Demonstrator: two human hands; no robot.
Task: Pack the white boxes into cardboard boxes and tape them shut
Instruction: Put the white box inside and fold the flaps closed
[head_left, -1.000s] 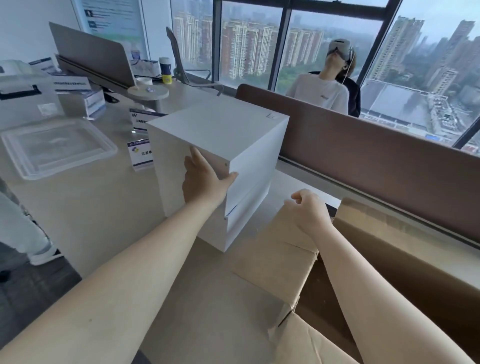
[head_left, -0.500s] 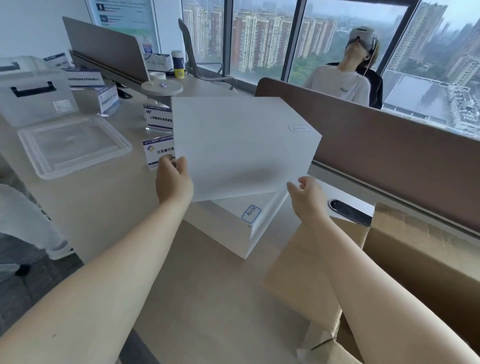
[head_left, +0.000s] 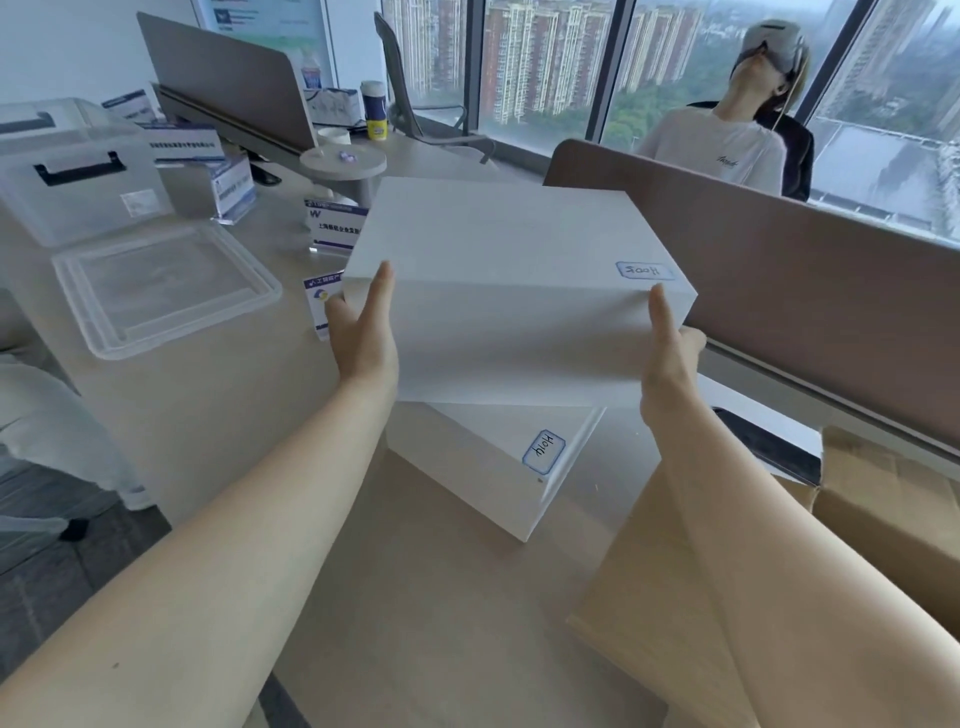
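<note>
I hold a large white box in the air between both hands; it has a small blue-framed label near its right corner. My left hand presses on its left side and my right hand on its right side. Below it a second white box with a blue-framed label rests on the desk. An open cardboard box stands at the right, one flap folded out toward me under my right forearm.
A clear plastic lid and a lidded clear bin lie at the left of the desk, with small sign cards behind the boxes. A brown partition runs along the right. A person with a headset sits behind it.
The top white box has come off the stack and been turned flat; my right hand left the cardboard flap and now grips the box's right side.
</note>
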